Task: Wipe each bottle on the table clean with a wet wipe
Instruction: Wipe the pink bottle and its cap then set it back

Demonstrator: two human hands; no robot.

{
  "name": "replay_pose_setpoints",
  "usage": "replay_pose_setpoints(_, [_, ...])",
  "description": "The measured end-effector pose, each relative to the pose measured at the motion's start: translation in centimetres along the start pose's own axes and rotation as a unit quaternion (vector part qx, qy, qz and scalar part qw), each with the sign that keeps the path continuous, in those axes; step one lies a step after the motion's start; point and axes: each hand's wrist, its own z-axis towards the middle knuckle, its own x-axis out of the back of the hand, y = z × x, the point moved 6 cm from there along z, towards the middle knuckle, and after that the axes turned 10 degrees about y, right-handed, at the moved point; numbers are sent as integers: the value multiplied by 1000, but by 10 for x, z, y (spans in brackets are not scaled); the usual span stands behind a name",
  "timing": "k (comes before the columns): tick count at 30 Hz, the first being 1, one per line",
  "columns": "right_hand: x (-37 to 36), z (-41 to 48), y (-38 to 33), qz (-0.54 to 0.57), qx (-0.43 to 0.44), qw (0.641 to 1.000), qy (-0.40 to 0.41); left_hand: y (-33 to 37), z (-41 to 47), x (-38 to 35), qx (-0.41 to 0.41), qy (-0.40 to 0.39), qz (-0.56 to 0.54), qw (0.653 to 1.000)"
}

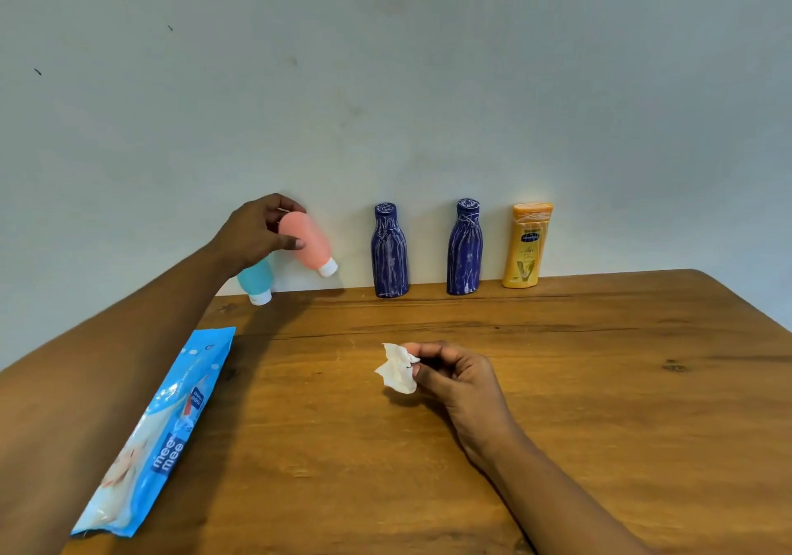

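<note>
My left hand [257, 233] grips a pink bottle [307, 242] with a white cap, held tilted cap-down just above the table's far left. A teal bottle [256, 281] with a white cap stands cap-down behind my left wrist, partly hidden. Two dark blue bottles [389, 252] [465, 250] and a yellow lotion bottle [526, 246] stand upright in a row against the wall. My right hand [454, 376] pinches a crumpled white wet wipe [398, 369] over the middle of the wooden table [600, 383].
A blue wet-wipe pack [158, 413] lies along the table's left edge under my left forearm. A pale wall rises directly behind the bottles. The table's right corner is rounded.
</note>
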Motion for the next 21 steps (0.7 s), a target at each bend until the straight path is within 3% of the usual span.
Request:
replay_pose_setpoints(8, [-1, 2, 1, 5, 5, 1000, -9, -3, 0, -16, -81, -16, 59, 995])
replay_pose_setpoints(21, [0, 2, 2, -9, 8, 1000, -11, -30, -7, -25, -76, 9, 34, 997])
